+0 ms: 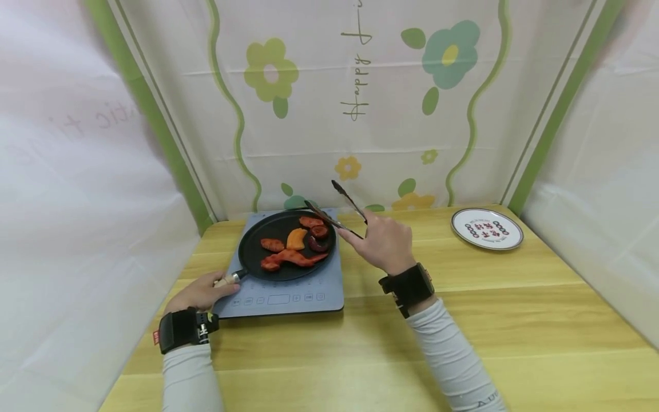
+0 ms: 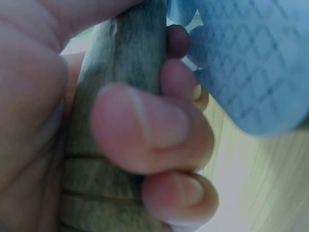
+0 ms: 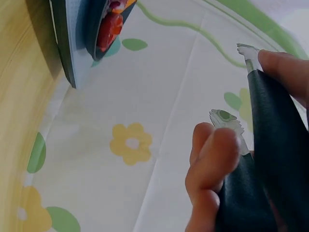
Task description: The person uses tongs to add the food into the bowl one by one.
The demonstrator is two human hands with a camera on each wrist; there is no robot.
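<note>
Two sleeved arms reach over the wooden tabletop (image 1: 463,320). Left hand (image 1: 198,293) grips the frying pan (image 1: 286,245) handle; right hand (image 1: 383,240) holds tongs (image 1: 337,212) open above the meat (image 1: 290,257).

Left wrist: fingers (image 2: 145,125) wrap the handle (image 2: 120,96).

Right wrist: fingers (image 3: 212,159) pinch the tongs' arms. Next, likely, close them on a piece.

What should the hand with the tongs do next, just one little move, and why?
Probably lower the open tongs onto one food piece in the pan and squeeze. The right hand holds the tongs with their tips spread over the pan's far edge, gripping nothing yet, while the left hand grips the pan handle, steadying the pan on the cooktop.
</note>
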